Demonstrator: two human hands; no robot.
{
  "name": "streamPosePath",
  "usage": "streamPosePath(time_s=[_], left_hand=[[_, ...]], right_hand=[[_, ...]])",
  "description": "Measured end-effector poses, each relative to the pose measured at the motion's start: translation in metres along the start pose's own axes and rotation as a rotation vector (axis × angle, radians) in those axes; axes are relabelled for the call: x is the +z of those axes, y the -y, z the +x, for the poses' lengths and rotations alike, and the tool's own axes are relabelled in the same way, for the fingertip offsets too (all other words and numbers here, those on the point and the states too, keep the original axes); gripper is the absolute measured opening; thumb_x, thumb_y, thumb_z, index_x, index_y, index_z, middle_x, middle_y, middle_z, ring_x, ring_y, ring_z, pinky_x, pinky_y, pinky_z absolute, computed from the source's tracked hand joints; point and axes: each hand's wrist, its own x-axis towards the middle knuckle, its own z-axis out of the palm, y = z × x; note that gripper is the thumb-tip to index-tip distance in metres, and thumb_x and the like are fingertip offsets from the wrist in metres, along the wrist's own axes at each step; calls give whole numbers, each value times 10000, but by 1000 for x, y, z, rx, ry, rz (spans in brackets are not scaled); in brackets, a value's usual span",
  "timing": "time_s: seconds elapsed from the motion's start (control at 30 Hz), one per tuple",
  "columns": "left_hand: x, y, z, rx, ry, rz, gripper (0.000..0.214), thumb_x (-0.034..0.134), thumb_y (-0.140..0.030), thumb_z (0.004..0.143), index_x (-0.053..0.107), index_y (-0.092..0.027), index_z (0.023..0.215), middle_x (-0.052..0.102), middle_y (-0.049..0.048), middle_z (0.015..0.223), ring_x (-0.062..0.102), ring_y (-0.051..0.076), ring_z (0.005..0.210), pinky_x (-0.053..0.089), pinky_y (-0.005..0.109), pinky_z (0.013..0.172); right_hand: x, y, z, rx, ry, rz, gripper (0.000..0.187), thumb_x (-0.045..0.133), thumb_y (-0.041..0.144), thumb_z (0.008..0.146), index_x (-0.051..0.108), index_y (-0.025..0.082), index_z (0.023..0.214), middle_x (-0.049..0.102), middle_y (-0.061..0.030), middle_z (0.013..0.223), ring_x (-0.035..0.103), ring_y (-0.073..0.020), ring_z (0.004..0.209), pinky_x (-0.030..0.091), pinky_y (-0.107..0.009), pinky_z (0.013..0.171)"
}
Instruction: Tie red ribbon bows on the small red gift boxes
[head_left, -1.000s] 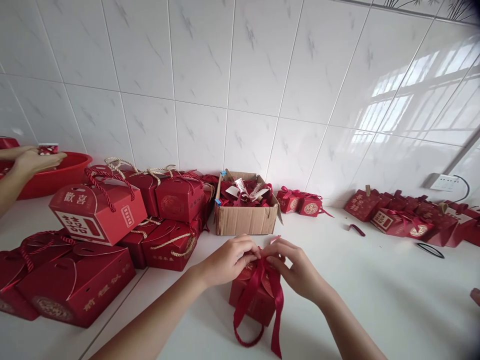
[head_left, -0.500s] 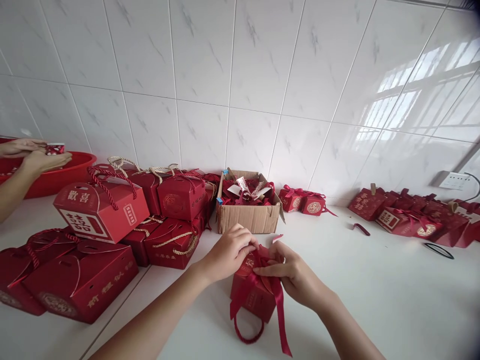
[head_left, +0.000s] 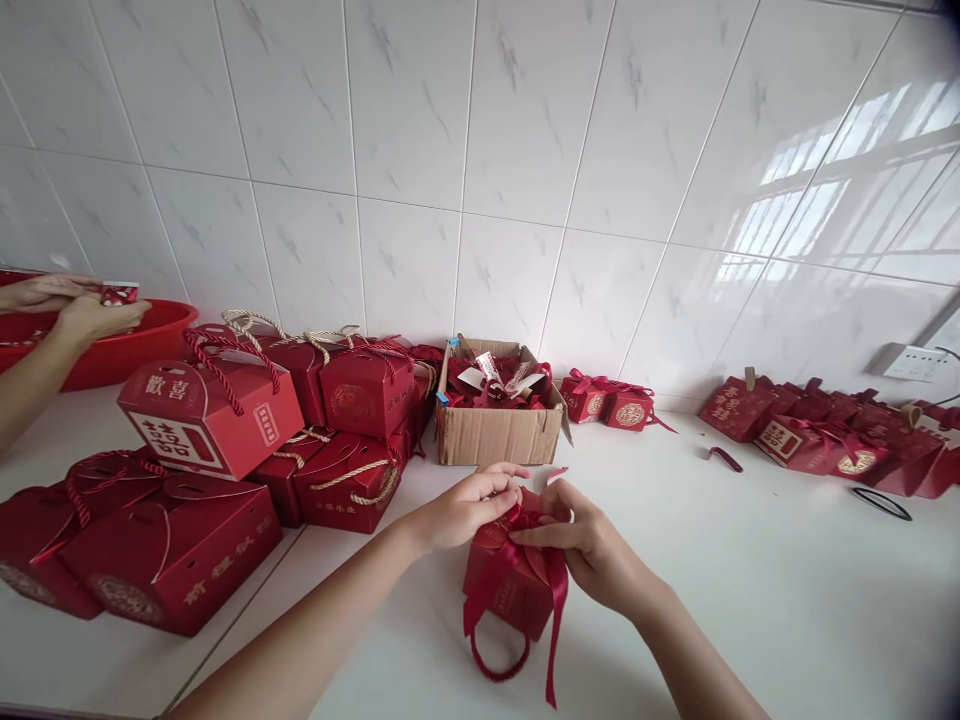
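In front of me a small red gift box (head_left: 511, 592) with gold print sits on the white counter. Across its top runs a dark red satin ribbon (head_left: 557, 600), whose tails hang down the near side. A twisted rope handle (head_left: 495, 672) loops out at the front of the box. My left hand (head_left: 469, 508) is closed at the top of the box, thumb and fingers pinching the ribbon. From the right, my right hand (head_left: 592, 545) also grips the ribbon, its index finger resting on the crossing. The ribbon's exact knot or loop is partly hidden by my fingers.
Behind the box stands an open cardboard carton (head_left: 499, 435) of red ribbon pieces. Stacked red gift boxes (head_left: 214, 410) fill the left. Two small boxes (head_left: 628, 408) and a row of boxes (head_left: 832, 430) are rightward. Another person's hands (head_left: 97, 315) work by a red basin (head_left: 169, 320).
My left fingers have lifted and spread slightly at the top of the box. The ribbon tail on the right has swung left. The view has shifted a little.
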Motion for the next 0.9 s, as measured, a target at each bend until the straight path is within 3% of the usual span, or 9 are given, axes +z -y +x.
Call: streamPosePath(time_s=[0.17, 0.33, 0.67, 0.8, 0.9], left_hand=[[-2, 0, -2, -11, -29, 54, 250, 424, -271, 913, 667, -217, 935, 528, 73, 1330, 490, 201, 1230, 417, 352, 1021], [-4, -1, -3, -16, 34, 74, 205, 463, -61, 746, 609, -206, 746, 514, 45, 1358, 450, 226, 1275, 412, 390, 1013], [-5, -3, -3, 14, 37, 69, 166, 483, -86, 723, 598, -204, 712, 512, 44, 1361, 376, 259, 1320, 366, 448, 1039], [-3, -10, -3, -94, 15, 13, 126, 450, -94, 707, 525, -193, 683, 489, 56, 1359, 322, 233, 1341, 266, 413, 1101], [-1, -12, -2, -196, 14, -94, 63, 468, -133, 696, 486, -192, 709, 484, 61, 1320, 356, 241, 1307, 306, 393, 1070]], right_hand=[[1, -1, -1, 8, -9, -8, 390, 329, 278, 975, 699, 350, 1075, 453, -66, 808, 479, -162, 742, 459, -299, 613], [1, -1, -1, 3, -4, 5, 368, 353, 270, 971, 697, 346, 1079, 461, -68, 836, 486, -163, 769, 464, -303, 631], [3, -2, -1, 16, -3, 43, 373, 353, 248, 968, 691, 353, 1087, 468, -81, 925, 493, -169, 796, 472, -319, 654], [3, -3, -1, -10, -19, 44, 383, 347, 227, 968, 687, 348, 1097, 455, -74, 889, 485, -163, 780, 469, -306, 636], [4, -3, -1, -13, -29, 42, 379, 356, 213, 965, 685, 343, 1102, 439, -64, 867, 475, -153, 757, 468, -298, 626]])
